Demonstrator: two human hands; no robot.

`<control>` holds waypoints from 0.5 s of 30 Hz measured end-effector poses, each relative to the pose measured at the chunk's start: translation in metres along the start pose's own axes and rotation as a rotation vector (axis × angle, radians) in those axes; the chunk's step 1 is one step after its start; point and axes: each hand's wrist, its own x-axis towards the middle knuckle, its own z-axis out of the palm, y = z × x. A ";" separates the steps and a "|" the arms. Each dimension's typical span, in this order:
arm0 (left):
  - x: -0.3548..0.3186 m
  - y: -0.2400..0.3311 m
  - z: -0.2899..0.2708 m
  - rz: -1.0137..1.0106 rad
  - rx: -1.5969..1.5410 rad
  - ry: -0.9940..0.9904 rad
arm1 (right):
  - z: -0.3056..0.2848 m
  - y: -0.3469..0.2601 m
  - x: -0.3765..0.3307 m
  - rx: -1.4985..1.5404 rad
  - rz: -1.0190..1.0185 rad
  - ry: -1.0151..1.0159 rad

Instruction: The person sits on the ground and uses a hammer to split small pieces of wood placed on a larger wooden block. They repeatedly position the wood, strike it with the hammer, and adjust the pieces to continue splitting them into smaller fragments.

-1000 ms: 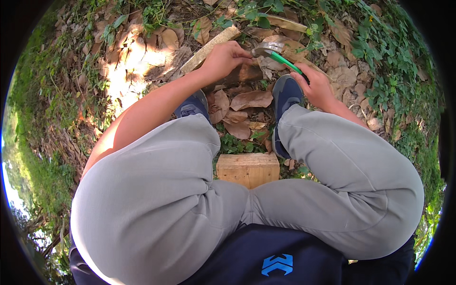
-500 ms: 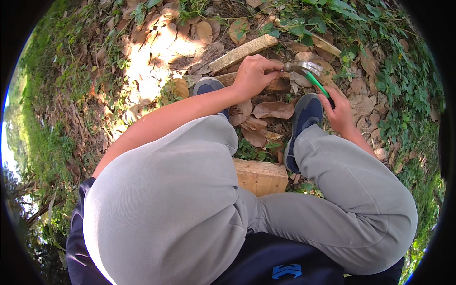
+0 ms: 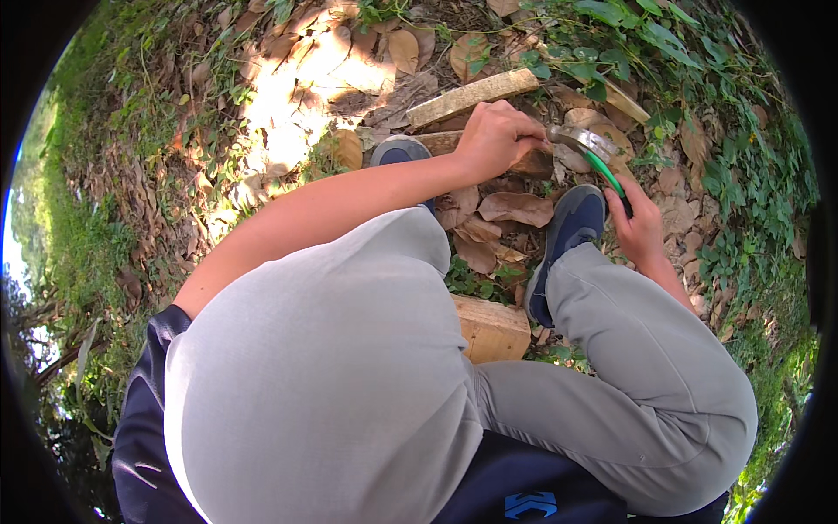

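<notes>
Farther right in the view than a second ago, both hands work beyond the shoes: the right hand (image 3: 642, 223) curls its fingers around a green-and-black claw hammer (image 3: 601, 168), its head just beside the left hand (image 3: 496, 141), whose thumb and fingers pinch together over a wood block (image 3: 534, 163), anything between them too small to tell. A pale plank (image 3: 473, 96) lies beyond.

Ground (image 3: 112, 229) | brown leaves (image 3: 517, 209) | green vines (image 3: 742, 170) | pale wooden strip (image 3: 471, 97) | darker board (image 3: 536, 164) | wooden block (image 3: 495, 330)
</notes>
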 end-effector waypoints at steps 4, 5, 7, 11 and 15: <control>-0.001 -0.003 -0.003 0.000 0.033 -0.042 | -0.010 0.004 0.004 -0.057 -0.116 -0.044; -0.002 -0.003 -0.003 0.005 0.034 -0.032 | -0.012 0.006 0.003 -0.059 -0.135 -0.064; -0.003 -0.003 -0.002 0.017 0.035 -0.014 | -0.012 0.007 0.002 -0.080 -0.191 -0.056; -0.003 -0.005 0.000 0.003 0.029 -0.030 | -0.010 0.004 0.003 -0.105 -0.189 -0.060; -0.004 -0.010 0.001 0.009 -0.009 -0.044 | -0.017 0.000 0.005 -0.078 -0.194 -0.030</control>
